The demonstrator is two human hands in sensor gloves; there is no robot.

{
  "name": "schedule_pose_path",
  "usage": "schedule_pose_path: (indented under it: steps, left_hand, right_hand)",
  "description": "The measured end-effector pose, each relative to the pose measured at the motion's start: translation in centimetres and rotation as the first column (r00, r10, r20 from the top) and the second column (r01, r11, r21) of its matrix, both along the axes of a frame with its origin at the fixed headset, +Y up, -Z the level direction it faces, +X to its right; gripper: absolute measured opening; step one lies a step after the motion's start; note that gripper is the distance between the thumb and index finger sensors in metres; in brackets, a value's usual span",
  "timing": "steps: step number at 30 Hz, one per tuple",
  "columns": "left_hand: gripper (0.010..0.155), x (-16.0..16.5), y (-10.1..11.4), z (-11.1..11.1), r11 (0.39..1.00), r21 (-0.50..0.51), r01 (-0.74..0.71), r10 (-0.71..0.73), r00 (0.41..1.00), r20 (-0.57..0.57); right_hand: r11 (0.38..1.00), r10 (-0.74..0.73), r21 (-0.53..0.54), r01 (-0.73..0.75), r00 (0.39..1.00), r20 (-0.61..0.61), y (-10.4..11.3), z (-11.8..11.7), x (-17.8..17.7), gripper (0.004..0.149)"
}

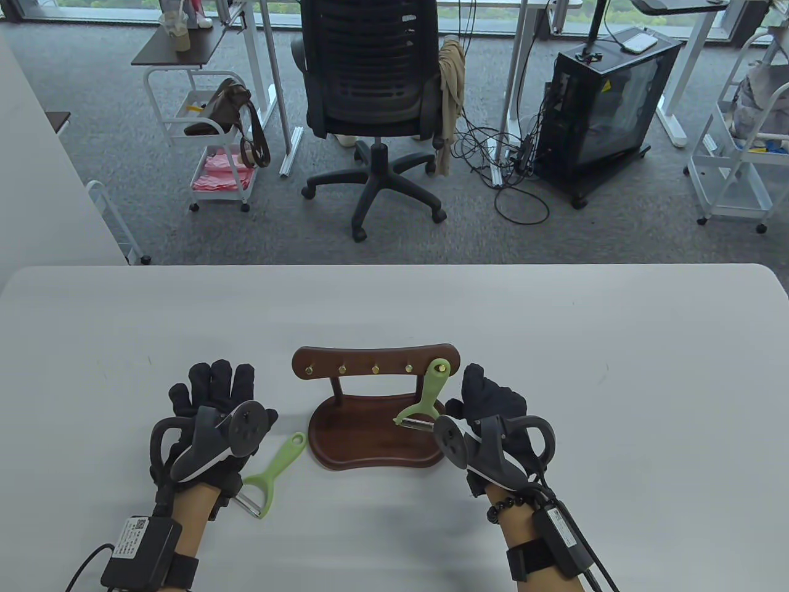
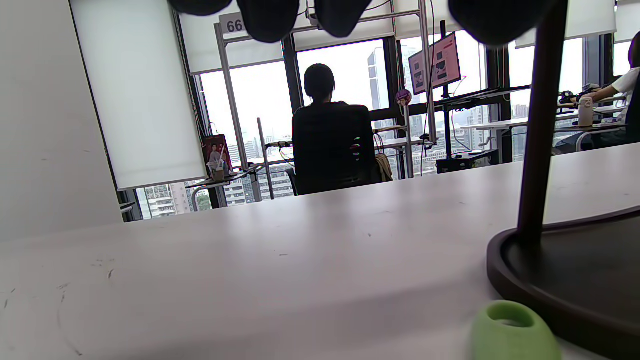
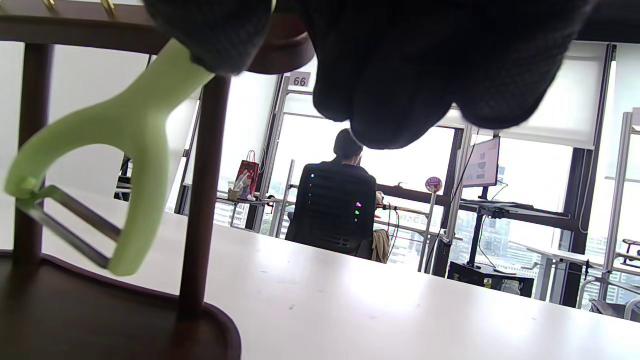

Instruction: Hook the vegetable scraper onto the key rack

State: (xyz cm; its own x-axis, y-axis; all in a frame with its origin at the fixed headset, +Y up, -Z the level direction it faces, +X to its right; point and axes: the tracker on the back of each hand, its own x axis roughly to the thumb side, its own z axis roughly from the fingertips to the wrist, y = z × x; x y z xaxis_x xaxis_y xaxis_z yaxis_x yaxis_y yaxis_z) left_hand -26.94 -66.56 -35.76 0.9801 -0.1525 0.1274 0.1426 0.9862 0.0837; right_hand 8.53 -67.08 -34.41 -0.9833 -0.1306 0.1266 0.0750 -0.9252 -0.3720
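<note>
Table view: a wooden key rack (image 1: 376, 364) stands on the white tabletop (image 1: 616, 370). A green vegetable scraper (image 1: 426, 398) hangs at the rack's right end, its hole at the last peg and its blade over the rack's base. The right hand (image 1: 493, 410) sits just right of the rack, near the scraper's blade end. A second green scraper (image 1: 271, 472) lies on the tabletop left of the rack's base, beside the left hand (image 1: 212, 410), whose fingers (image 1: 216, 376) spread flat and hold nothing.

Left wrist view: only fingertips at the top edge, the rack's post and the second scraper's loop end (image 2: 512, 332).

Right wrist view: the right hand's fingers (image 3: 215, 35) close over the hanging scraper's handle (image 3: 135, 120) beside the rack's post. If they release before the hole seats on the peg, or tug sideways while leaving, the scraper could slip off onto the base.
</note>
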Motion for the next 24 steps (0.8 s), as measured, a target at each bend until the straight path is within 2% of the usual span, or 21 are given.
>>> schedule_pose_path:
  steps: [12,17,24]
  left_hand:
    - [0.08,0.2,-0.2,0.1,1.0,-0.011,0.006,-0.005,1.0,0.008]
    - [0.08,0.4,-0.3,0.1,1.0,-0.025,0.004,-0.004,1.0,0.014]
    - [0.08,1.2,-1.1,0.1,0.996,-0.085,0.016,-0.014,1.0,0.025]
  right_hand:
    - [0.972,-0.057,-0.228,0.061,0.998,0.022,-0.8,0.2,4.2,0.074]
    - [0.932,-0.048,-0.358,0.056,0.998,0.032,-1.4,-0.1,5.3,0.08]
    - [0.883,-0.056,-0.463,0.075,0.997,0.054,-2.0,-0.4,5.9,0.083]
